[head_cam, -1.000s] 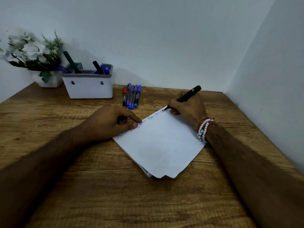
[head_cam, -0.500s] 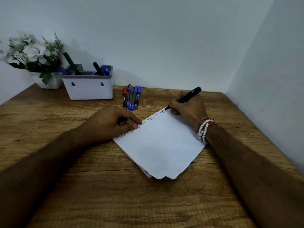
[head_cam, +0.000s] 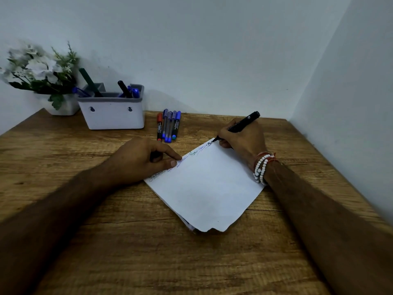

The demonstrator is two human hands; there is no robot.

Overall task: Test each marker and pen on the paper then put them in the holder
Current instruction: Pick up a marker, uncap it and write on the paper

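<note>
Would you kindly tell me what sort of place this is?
Probably a desk in a room corner, home or office: a wood-grain tabletop meets two plain white walls, with a white rectangular pen holder and potted white flowers at the back.

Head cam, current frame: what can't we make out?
Head view only:
- Writing along the far edge of the paper: too small to read; the left hand covers part.
- Dark gap under its fingers: shadow or a cap, cannot tell.
- The pens in the holder: lower parts hidden by its wall.
</note>
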